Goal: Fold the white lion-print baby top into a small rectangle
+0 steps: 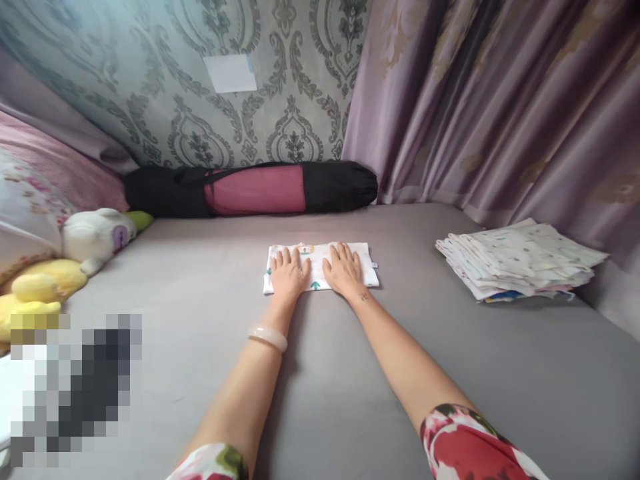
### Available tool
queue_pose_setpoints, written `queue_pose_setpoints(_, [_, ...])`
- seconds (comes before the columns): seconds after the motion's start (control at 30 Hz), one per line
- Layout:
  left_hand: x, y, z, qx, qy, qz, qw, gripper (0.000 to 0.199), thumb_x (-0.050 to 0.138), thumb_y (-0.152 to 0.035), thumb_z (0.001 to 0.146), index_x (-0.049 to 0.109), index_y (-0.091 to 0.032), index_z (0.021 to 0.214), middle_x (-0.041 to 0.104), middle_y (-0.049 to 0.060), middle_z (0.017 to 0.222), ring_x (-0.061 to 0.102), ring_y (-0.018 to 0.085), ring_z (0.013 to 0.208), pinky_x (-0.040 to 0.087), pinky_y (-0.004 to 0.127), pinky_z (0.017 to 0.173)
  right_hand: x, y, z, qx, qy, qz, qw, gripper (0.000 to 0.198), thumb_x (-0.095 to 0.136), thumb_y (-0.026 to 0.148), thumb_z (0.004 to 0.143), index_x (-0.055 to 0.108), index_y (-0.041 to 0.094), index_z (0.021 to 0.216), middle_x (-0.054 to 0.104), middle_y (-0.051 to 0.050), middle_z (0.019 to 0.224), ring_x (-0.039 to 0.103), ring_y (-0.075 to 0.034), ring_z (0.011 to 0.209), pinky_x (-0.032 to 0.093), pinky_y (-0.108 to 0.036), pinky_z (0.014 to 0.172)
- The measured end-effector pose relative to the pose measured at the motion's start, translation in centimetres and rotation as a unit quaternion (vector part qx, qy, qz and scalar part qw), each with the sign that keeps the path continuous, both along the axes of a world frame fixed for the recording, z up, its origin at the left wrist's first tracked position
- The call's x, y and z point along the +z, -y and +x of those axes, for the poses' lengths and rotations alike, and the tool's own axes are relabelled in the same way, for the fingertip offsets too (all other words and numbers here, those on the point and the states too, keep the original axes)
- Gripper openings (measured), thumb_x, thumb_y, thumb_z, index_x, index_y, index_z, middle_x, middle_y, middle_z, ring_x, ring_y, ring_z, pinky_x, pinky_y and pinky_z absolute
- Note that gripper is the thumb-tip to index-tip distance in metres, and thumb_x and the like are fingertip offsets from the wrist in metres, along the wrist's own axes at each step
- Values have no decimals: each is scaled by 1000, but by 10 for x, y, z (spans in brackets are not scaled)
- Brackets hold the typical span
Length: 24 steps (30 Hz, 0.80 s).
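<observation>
While the left hand [290, 272] and right hand [343, 268] lay flat and spread, gripping nothing, on the folded printed cloth [367, 261] mid-bed, the pressing step seemed underway, another fold probably calling for a pinched edge.

hands [290, 273]: 2 | folded cloth [367, 263]: 1 | cloth stack [520, 260]: 1 | plush toys [95, 237]: 2 | black bag [250, 189]: 1

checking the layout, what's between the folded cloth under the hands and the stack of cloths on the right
Nothing: in the head view, only bare grey bed sheet lies between the white printed folded cloth and the stack of white printed cloths.
</observation>
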State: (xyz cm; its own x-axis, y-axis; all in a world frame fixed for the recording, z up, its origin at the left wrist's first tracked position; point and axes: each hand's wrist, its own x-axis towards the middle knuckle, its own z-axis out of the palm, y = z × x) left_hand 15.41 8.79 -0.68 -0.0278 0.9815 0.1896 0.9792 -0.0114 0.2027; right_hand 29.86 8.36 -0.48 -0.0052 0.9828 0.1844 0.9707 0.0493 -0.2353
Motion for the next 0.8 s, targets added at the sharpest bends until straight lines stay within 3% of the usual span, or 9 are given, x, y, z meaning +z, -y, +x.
queue_pose_setpoints(0.3, [0, 0, -14, 30, -7, 8, 999, 62, 29, -46, 99, 46, -6, 143, 37, 22, 154, 32, 33, 145, 27, 51, 117, 1, -1, 20, -45, -6, -22, 999, 62, 29, 39, 100, 34, 3, 150, 30, -17, 159, 23, -27, 148, 13, -42, 120])
queue_pose_setpoints(0.53, [3, -3, -27, 45, 14, -28, 998, 60, 20, -43, 100, 43, -11, 145, 36, 15, 157, 33, 32, 144, 28, 53, 117, 2, -4, 40, -77, 1, -54, 996, 64, 21, 41, 102, 31, 2, 151, 25, -16, 161, 20, -27, 149, 17, -45, 118])
queue_pose_setpoints(0.8, [9, -9, -52, 3, 34, -93, 995, 58, 21, -42, 100, 37, -16, 150, 30, 8, 160, 27, 30, 147, 26, 52, 118, 4, -8, 57, -62, 1, -89, 994, 64, 18, 43, 102, 27, 5, 154, 20, -14, 163, 20, -26, 149, 17, -45, 118])
